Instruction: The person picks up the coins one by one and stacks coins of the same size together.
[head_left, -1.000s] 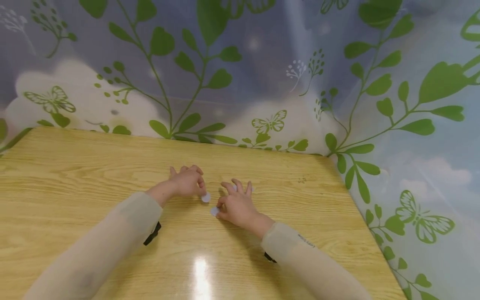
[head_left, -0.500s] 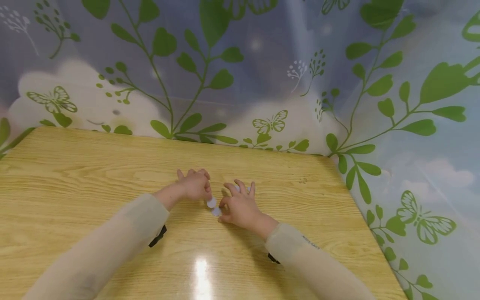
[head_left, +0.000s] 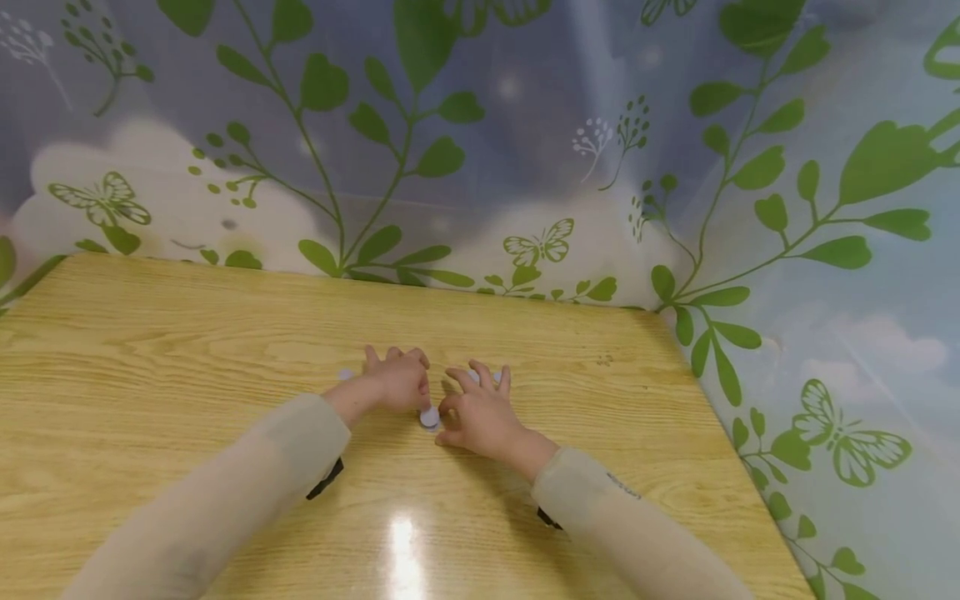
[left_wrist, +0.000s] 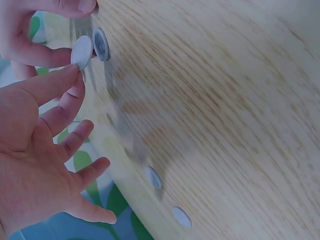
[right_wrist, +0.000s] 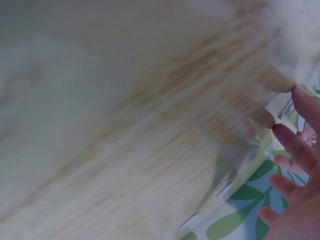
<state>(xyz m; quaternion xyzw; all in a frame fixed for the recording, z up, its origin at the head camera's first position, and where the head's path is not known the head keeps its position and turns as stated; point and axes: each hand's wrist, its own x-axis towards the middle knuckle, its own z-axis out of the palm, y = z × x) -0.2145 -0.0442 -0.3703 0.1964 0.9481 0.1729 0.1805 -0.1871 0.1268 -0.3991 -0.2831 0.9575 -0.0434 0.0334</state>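
Observation:
My left hand (head_left: 390,382) pinches a small round white disc (left_wrist: 81,52) between thumb and forefinger, its other fingers spread. The disc is held just above a second disc with a raised rim (left_wrist: 101,44), which lies on the wooden table (head_left: 187,333). From the head view the held disc (head_left: 429,417) covers most of the one below. My right hand (head_left: 483,417) stays beside that lower disc, thumb and forefinger tips at the table on either side of it, apart from each other. Whether the forefinger touches its rim, I cannot tell.
Two further discs, a nearer one (right_wrist: 224,187) and a farther one (right_wrist: 189,220), lie beyond my right fingers. On the left side are two more, one disc (left_wrist: 153,177) and another (left_wrist: 182,216). A leaf-patterned curtain (head_left: 525,167) borders the table's back and right edges.
My left hand has moved right and slightly nearer, bringing its disc over the lower one. The right hand has shifted slightly right, and its thumb and forefinger have moved apart around the lower disc.

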